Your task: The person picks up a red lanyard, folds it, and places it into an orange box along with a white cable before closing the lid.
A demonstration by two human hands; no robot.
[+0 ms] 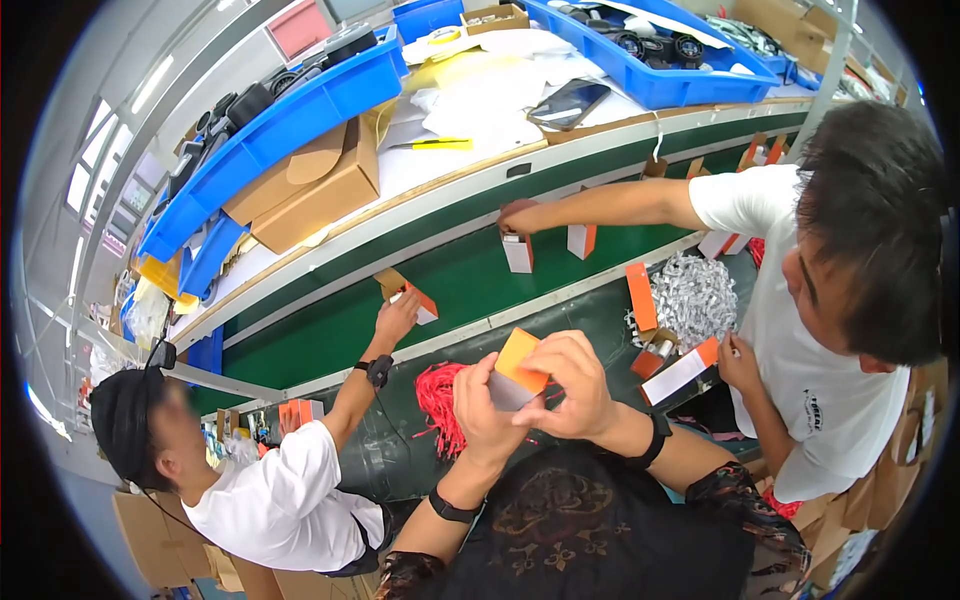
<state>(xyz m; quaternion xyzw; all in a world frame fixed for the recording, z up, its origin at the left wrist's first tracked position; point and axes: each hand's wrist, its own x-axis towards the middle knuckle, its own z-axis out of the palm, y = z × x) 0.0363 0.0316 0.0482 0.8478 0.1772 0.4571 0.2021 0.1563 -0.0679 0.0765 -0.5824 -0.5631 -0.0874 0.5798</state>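
Between my two hands is a small orange and white box (pixel 520 362), tilted so that its orange end faces up. My left hand (pixel 484 412) grips its left side. My right hand (pixel 578 388) has its fingers curled round the right side, with the thumb toward the near edge. Both hands are raised above the dark work surface. Just left of my left hand lies a heap of red cords (pixel 440 400). What the box contains is hidden.
A green conveyor belt (pixel 465 275) carries several orange and white boxes. Co-workers in white shirts stand left and right, each with an arm over the belt. A pile of silvery small parts (pixel 692 300) lies at right. Blue trays (pixel 270 130) stand on the bench beyond.
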